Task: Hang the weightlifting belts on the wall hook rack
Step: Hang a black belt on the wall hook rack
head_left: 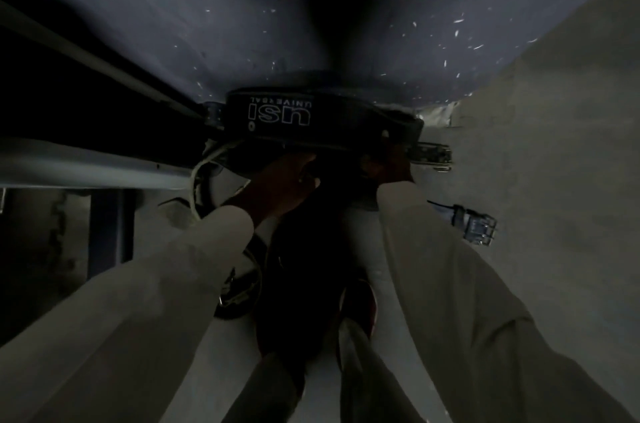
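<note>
A black weightlifting belt (322, 117) with white "USI UNIVERSAL" lettering, seen upside down, lies on the dark speckled floor. Its metal buckle (433, 154) sticks out to the right. My left hand (284, 183) grips the belt's near edge from below. My right hand (391, 162) holds the belt near the buckle end, partly hidden in shadow. Another buckle on a blue strap (474, 225) shows beside my right sleeve. More dark belts and straps (242, 284) hang or lie under my left forearm. No hook rack is visible.
The view is dark and points steeply down. A pale wall (554, 145) fills the right side. White metal bars (86, 169) run across the left. A white cord (201, 180) loops near my left wrist. A red-trimmed shoe (363, 304) stands below.
</note>
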`<state>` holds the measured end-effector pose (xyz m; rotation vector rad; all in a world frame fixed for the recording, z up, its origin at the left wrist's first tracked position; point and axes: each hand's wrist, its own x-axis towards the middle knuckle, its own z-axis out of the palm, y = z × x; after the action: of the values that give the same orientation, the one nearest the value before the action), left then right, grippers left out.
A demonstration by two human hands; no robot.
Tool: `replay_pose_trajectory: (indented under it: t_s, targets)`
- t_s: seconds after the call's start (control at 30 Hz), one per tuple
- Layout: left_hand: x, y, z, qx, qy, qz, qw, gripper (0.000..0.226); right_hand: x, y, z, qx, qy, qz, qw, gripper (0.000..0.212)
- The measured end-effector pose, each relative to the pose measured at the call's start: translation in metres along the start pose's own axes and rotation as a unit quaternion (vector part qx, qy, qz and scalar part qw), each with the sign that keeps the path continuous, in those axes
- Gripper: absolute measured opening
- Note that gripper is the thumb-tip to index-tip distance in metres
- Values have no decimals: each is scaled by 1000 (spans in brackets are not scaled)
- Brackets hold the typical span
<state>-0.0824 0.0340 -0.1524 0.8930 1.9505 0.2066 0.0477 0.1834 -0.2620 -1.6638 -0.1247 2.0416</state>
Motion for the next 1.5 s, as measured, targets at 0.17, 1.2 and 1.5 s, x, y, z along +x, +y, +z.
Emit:
replay_pose_trajectory:
  t_s: [0.17,1.2,1.5]
  targets:
    - [-32,49,-49,-40,128,32,990,56,-112,-37,31,8,-123,3,992,25]
    - [-585,342,-363,-409,281,534,685,24,-824,-201,136,-293,-270,-687,608,20]
    - [-644,415,-374,-446,323,593,588,21,-913,-257,146,-234,-295,-759,531,14]
